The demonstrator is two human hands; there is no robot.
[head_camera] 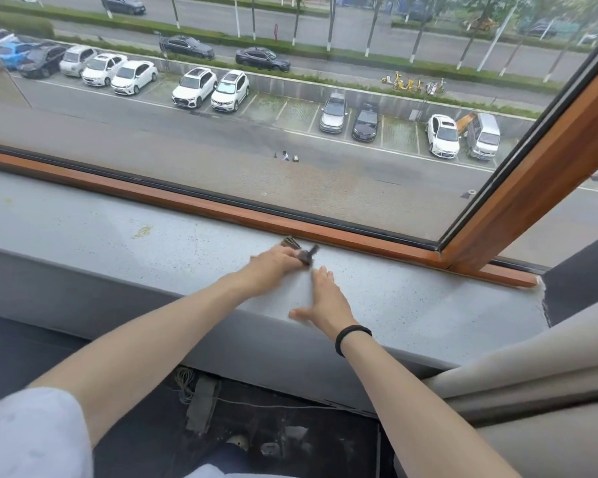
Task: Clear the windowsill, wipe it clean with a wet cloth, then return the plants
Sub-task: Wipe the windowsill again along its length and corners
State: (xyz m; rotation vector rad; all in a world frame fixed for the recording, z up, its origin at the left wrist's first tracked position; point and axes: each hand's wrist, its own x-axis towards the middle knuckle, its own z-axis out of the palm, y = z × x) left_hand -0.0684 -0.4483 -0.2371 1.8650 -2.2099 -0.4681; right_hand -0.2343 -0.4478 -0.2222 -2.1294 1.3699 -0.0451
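Two hands are on the grey windowsill (pixel 83 219). The left hand (pixel 273 265) grips a small dark cloth (pixel 306 257) at the far side, just beside the wooden window frame (pixel 221 210); the right hand (pixel 325 300) lies flat nearer, fingers straight, holding nothing

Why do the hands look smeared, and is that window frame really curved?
Head view: the left hand and the dark cloth it grips are motion-blurred; the right hand is slightly soft; the window frame bows from wide-angle distortion; daylight is soft, without hard shadows.
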